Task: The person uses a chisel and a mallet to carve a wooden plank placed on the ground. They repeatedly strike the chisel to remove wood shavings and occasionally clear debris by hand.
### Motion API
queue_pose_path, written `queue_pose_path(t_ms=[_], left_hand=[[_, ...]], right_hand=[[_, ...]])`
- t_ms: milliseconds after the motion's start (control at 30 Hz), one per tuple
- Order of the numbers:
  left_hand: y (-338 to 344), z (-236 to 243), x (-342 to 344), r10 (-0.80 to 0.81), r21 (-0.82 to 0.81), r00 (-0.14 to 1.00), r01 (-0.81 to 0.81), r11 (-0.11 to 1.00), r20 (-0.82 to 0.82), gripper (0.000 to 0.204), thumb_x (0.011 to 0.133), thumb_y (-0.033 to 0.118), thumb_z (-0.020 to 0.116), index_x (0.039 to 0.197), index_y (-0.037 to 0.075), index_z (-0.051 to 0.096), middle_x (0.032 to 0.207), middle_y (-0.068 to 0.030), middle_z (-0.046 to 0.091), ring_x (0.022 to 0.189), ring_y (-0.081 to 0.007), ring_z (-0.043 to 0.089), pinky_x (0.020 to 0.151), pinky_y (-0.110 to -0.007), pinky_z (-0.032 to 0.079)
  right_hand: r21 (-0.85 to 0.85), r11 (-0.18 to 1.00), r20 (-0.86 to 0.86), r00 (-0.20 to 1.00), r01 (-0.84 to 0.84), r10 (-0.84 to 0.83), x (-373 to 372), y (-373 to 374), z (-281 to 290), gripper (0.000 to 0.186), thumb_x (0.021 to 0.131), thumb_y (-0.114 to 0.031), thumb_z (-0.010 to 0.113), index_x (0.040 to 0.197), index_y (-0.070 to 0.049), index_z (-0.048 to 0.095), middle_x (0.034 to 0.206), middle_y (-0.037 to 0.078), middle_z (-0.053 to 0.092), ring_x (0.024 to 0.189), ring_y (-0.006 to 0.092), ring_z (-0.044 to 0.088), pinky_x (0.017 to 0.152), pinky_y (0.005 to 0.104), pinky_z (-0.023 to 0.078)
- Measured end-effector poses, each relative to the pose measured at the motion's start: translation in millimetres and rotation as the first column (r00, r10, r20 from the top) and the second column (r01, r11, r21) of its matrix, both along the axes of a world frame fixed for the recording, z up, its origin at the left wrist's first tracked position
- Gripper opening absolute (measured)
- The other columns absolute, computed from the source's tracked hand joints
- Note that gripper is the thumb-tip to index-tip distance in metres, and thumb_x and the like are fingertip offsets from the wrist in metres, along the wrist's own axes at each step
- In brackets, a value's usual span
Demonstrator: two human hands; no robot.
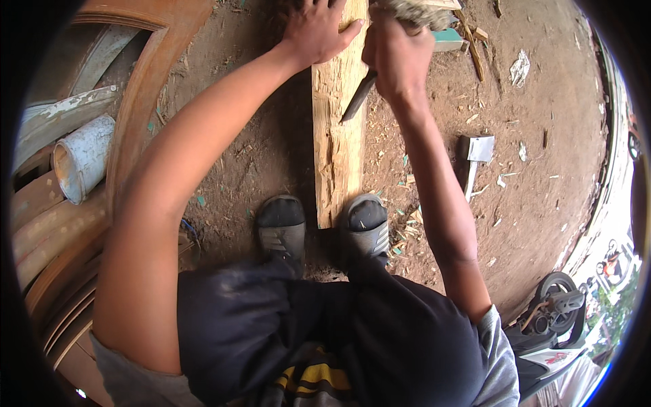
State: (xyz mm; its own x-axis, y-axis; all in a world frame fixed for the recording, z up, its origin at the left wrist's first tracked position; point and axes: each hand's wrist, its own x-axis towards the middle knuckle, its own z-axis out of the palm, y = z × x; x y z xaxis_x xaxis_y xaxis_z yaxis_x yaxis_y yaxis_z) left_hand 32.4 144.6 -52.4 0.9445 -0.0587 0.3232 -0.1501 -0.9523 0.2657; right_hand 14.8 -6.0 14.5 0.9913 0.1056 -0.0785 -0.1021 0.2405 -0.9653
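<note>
A pale, rough-surfaced wooden plank [339, 156] runs away from my feet along the ground. My left hand [319, 30] lies at its far left edge with the thumb stretched over the wood, fingers apart and holding nothing. Closed around a dark, narrow tool [359, 97] is my right hand [401, 57], over the plank's right side. The tool's flat end sticks out below the fist, slanting toward the wood. At the top of that fist shows a tan, shaggy part [417, 13]; whether it belongs to the tool, I cannot tell.
A hammer-like tool with a metal head [479, 148] lies right of the plank. Wood chips scatter over the dirt floor. My sandalled feet [281, 227] stand at the plank's near end. Left are a wooden frame [146, 102] and a white bucket [91, 157]; a motorbike [556, 312] stands right.
</note>
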Motion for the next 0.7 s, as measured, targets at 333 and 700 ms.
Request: queue_pose_path(t_ms=[333,700], left_hand=[[-1,-1,1,0.004,0.049,1.0,-0.006,0.999,0.028,0.08,0.092,0.04,0.066,0.154,0.001,0.036,0.163,-0.0294,0.025,0.154,-0.0475,0.016,0.118,-0.067,0.027],[0,-2,2,0.012,-0.008,1.0,-0.012,1.0,-0.019,0.083,0.09,0.041,0.067,0.156,0.001,0.035,0.164,-0.0295,0.023,0.155,-0.0478,0.015,0.119,-0.064,0.028]], right_hand=[[-0.066,0.996,-0.073,0.996,-0.055,0.05,4,-4,10,0.018,0.096,-0.012,0.065,0.078,-0.007,0.064,0.055,-0.002,0.052,0.041,0.0051,0.042,0.037,0.0246,0.031],[-0.217,0.969,-0.262,0.963,-0.116,0.056,-22,-11,8,0.019,0.094,-0.018,0.068,0.083,-0.004,0.069,0.063,0.0,0.06,0.053,0.0072,0.054,0.047,0.0269,0.041]])
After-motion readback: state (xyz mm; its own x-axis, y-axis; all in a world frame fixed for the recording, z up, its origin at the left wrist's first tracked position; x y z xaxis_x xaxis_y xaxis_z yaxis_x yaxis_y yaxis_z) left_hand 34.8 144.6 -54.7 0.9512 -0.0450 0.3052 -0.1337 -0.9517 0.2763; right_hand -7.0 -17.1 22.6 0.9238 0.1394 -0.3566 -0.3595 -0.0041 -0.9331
